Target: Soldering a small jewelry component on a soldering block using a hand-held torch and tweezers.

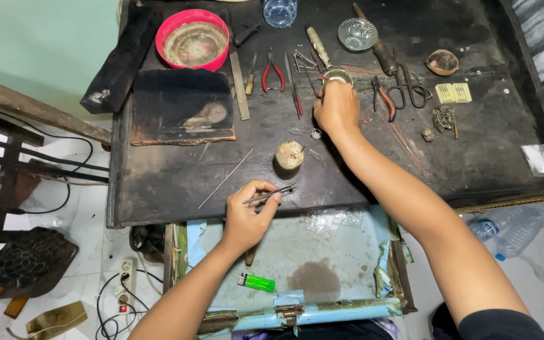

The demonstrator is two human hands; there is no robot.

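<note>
Left hand (247, 217) pinches thin metal tweezers (271, 195), fingers closed around them, tips pointing right over the front edge of the dark workbench (158, 182). Tweezers: slim, grey, slightly tarnished. Right hand (336, 107) reaches further back, fingertips closed on a small round metal cup (337, 75), shiny rim, shallow. Short wooden stump (289, 155) stands between the hands. Red-handled pliers (272, 70) lie left of the cup.
</note>
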